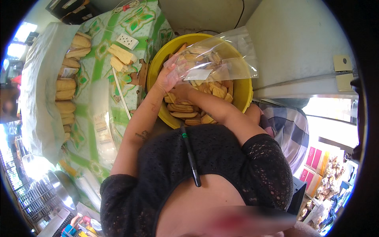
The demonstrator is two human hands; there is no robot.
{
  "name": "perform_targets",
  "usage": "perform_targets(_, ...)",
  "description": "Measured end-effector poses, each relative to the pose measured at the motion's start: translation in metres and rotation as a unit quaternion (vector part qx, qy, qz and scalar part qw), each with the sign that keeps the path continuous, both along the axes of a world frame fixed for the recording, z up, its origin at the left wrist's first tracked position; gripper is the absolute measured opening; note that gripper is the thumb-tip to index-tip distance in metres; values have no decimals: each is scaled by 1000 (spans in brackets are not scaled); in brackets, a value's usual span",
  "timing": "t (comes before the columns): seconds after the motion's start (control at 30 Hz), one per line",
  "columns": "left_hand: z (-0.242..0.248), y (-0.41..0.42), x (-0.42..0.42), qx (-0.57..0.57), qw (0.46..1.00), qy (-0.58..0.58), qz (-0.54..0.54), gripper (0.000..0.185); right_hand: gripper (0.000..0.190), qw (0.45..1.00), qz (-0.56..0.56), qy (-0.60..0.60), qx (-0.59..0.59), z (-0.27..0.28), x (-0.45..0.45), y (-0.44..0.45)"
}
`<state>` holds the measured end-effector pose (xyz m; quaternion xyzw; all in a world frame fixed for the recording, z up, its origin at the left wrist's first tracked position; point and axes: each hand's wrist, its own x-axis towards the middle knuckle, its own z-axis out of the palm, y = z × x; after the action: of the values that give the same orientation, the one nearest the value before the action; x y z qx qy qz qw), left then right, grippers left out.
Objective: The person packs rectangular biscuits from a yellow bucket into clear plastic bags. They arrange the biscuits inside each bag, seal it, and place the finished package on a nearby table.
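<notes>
A yellow plastic tub [153,71] holds many pale yellow, flat slices [181,108] that look like banana chips. My left hand [167,77] grips the gathered edge of a clear plastic bag [237,50] at the tub's left side. The bag spreads right over the tub and bears a white label [197,74]. Slices show through its film; I cannot tell which are inside it. My right hand [181,91] reaches in among the slices, just below the left hand. Its fingers are partly hidden, so whether they hold a slice is unclear.
Left of the tub stands a table with a green-and-white cloth [102,56]. On it are a white power strip [128,41], loose slices [122,57], a thin white stick [120,92], flat clear bags [103,130] and filled packs [65,89] beside a whitish sheet [41,89]. A wall [284,44] rises at right.
</notes>
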<state>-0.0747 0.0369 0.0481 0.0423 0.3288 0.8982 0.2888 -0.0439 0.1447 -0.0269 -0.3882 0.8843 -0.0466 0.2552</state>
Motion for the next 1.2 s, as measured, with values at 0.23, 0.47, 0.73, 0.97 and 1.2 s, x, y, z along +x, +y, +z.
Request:
perform_targets(0.23, 0, -10, 7, -32, 999, 13, 13, 73, 71, 999, -46, -6, 3, 19, 16, 38)
perform_targets(0.47, -19, -12, 15, 68, 996, -25, 43, 63, 101, 939, -333, 38, 78, 23, 23, 140)
perform_targets(0.73, -28, -11, 28, 58, 991, -73, 91, 65, 115, 832, -550, -26, -62, 13, 40, 181)
perform_targets(0.97, -26, -10, 28, 93, 994, -43, 45, 65, 64, 992, -3, -49, -114, 43, 39, 117)
perform_targets(1.2, -9, -3, 22, 55, 998, 14, 20, 80, 62, 998, -33, 38, 30, -8, 62, 104)
